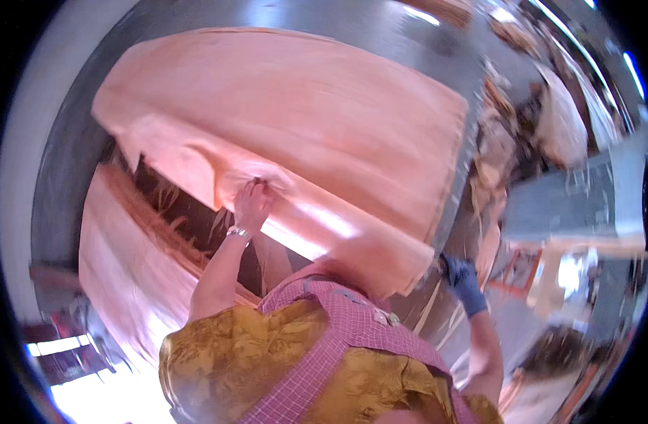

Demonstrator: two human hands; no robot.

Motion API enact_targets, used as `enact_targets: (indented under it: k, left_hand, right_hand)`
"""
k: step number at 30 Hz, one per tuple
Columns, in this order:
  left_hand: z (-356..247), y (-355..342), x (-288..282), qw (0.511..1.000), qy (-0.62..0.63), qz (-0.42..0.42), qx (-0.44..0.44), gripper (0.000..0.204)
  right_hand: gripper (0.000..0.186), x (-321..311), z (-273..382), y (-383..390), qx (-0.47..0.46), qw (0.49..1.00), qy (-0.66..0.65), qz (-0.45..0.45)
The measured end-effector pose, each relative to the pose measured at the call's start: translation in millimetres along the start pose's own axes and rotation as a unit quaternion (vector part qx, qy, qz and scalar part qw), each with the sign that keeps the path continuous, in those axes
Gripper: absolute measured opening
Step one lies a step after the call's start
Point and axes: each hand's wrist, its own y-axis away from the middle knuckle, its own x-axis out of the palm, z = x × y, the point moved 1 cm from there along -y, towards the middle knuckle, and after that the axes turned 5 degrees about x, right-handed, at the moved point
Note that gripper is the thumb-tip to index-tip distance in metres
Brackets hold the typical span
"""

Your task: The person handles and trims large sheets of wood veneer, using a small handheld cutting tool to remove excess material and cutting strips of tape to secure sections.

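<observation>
A broad stack of thin, pinkish wood veneer sheets (288, 99) lies on a grey metal table. The near edge of the top sheet (324, 219) curves down toward me, and its left part is torn and folded. My left hand (253, 201), bare with a band at the wrist, has its bunched fingers closed on this near edge; its thumb is hidden. By the sheet's right corner is my right hand (462, 281) in a blue-grey glove. Its fingers are curled, and what they hold is blurred and cannot be made out.
Another veneer pile (129, 254) stands low at my left, with loose strips in the gap beside it. Veneer scraps (493, 155) lie heaped beyond the table's right edge. A grey boxy surface (561, 201) stands farther right.
</observation>
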Motion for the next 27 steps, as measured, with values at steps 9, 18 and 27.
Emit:
enact_targets:
  k: [9,18,27]
  left_hand:
    - [-46.0,-2.3,-29.3,0.956,0.218,-0.070,-0.183,0.060]
    - [-128.8,59.2,4.5,0.851,0.269,-0.247,-0.377,0.059]
    - [-190.7,185.2,71.4,0.736,0.374,-0.296,-0.481,0.055]
  right_hand:
    - [0.053,-54.3,5.8,-59.2,0.038,0.839,-0.486,0.240]
    - [0.024,-84.5,52.8,-76.0,0.122,0.722,-0.563,0.385]
    - [0.023,-188.8,97.8,-63.6,0.083,0.727,-0.512,0.450]
